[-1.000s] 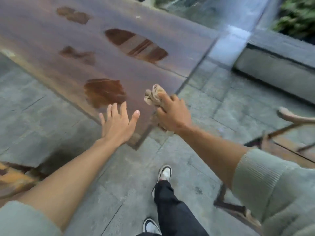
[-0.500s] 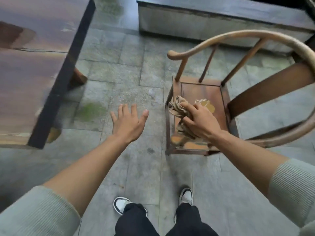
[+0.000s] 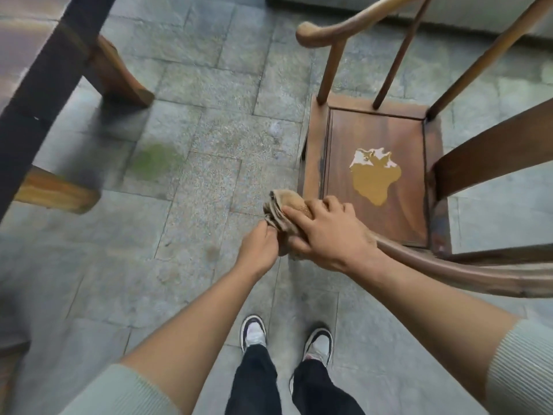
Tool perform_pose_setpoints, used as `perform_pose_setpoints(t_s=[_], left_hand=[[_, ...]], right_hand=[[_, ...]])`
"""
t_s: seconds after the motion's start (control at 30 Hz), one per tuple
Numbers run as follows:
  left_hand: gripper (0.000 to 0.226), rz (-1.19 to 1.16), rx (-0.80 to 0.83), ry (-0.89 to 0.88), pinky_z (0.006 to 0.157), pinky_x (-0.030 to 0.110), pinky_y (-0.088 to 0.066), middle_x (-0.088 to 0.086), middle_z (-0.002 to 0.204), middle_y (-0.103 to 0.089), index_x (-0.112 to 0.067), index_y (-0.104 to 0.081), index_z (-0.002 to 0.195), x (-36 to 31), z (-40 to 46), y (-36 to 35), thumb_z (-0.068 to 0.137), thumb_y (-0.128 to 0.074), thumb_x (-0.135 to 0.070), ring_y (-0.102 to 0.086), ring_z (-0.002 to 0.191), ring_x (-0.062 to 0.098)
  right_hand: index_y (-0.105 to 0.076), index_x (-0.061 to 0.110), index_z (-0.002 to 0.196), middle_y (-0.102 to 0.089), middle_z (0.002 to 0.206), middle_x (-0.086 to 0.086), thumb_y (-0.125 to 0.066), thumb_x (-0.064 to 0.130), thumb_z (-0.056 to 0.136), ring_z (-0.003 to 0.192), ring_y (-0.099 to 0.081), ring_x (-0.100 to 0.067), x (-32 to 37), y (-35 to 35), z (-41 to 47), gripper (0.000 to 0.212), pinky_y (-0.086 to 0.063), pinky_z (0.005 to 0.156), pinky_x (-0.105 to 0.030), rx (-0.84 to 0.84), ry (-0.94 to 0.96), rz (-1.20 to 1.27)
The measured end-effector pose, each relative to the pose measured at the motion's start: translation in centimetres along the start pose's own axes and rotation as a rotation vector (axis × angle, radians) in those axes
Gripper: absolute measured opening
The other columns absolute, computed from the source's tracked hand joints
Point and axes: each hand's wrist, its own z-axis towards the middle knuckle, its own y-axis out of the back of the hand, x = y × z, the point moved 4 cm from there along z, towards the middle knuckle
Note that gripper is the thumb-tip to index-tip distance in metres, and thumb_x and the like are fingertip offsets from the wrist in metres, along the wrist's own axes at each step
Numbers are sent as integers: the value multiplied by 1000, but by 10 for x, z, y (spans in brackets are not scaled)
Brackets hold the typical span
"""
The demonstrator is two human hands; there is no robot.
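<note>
Rag (image 3: 285, 209): tan, bunched and wrinkled, held over the floor just beside the chair's front corner.
Right hand (image 3: 332, 235): my fingers curl over its top.
Left hand (image 3: 258, 250): grips its lower folds, so both hands meet on it.
Chair (image 3: 374, 130): smooth dark wood, curved armrest, round spindles.
Puddle (image 3: 374, 178): glossy ochre blotch on the seat.
Floor (image 3: 209, 145): rough grey stone slabs.
</note>
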Motion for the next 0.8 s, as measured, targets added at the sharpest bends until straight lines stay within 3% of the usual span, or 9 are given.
perform_pose_setpoints(t_s=[0.07, 0.13, 0.2, 0.27, 0.4, 0.53, 0.63, 0.7, 0.8], left_hand=[[32, -288, -49, 170, 71, 54, -58, 24, 102, -67, -5, -63, 99, 9, 16, -21, 98, -35, -20, -65, 91, 39], [42, -466, -91, 305, 79, 61, -56, 30, 106, -67, -2, -67, 104, 17, 26, -36, 97, -35, -28, -65, 97, 47], [52, -584, -111, 388, 96, 62, -48, 31, 116, -64, 1, -66, 113, 28, 31, -47, 98, -35, -39, -61, 110, 48], [61, -648, -141, 466, 100, 59, -47, 28, 117, -66, 0, -67, 114, 41, 32, -49, 98, -34, -49, -62, 112, 45], [77, -559, -138, 500, 103, 58, -45, 26, 121, -65, -6, -66, 118, 54, 40, -50, 95, -23, -66, -60, 116, 44], [80, -327, -165, 303, 93, 38, -43, 18, 123, -64, -8, -65, 118, 36, 41, -49, 95, -18, -68, -59, 112, 37], [73, 82, -217, -92, 76, 37, -40, 12, 103, -68, -15, -68, 100, 1, 41, -46, 99, -12, -62, -56, 87, 29], [72, 320, -203, -306, 74, 40, -48, 6, 90, -67, -18, -65, 91, -21, 37, -50, 99, -6, -59, -59, 81, 27], [71, 438, -146, -381, 65, 39, -48, -1, 78, -62, -20, -61, 80, -35, 36, -56, 98, -4, -58, -58, 71, 25]], right_hand=[[-19, 36, 158, -44, 140, -15, -55, 78, 72, 117, -46, -40, -4, -15, 5, 101, -42, 92, -52, 86, 48, -145], [-14, 29, 159, -41, 137, -17, -75, 65, 66, 111, -50, -40, -5, -22, 10, 117, -46, 85, -50, 158, 78, -277], [-22, 26, 155, -45, 131, -15, -79, 45, 77, 106, -55, -38, 2, -21, 27, 99, -49, 81, -48, 180, 80, -306], [-37, 24, 142, -51, 125, -12, -81, 35, 79, 104, -59, -36, 14, -15, 48, 78, -49, 77, -45, 213, 101, -239], [-43, 29, 134, -55, 117, -6, -88, 48, 65, 100, -65, -30, 11, -11, 61, 84, -53, 73, -42, 250, 128, -150], [-43, 24, 136, -56, 119, -7, -81, 45, 75, 104, -61, -32, -15, -8, 28, 75, -52, 83, -47, 153, -166, 32], [-45, 22, 130, -57, 114, -6, -75, 42, 79, 99, -61, -31, -47, 2, -10, 63, -48, 75, -43, 133, -439, 133], [-44, 24, 130, -58, 111, -4, -74, 44, 78, 97, -61, -30, -62, 7, -45, 64, -46, 73, -42, 128, -493, 62], [-40, 21, 139, -60, 109, -5, -74, 46, 79, 90, -62, -30, -70, 8, -88, 74, -44, 70, -41, 64, -472, -179]])
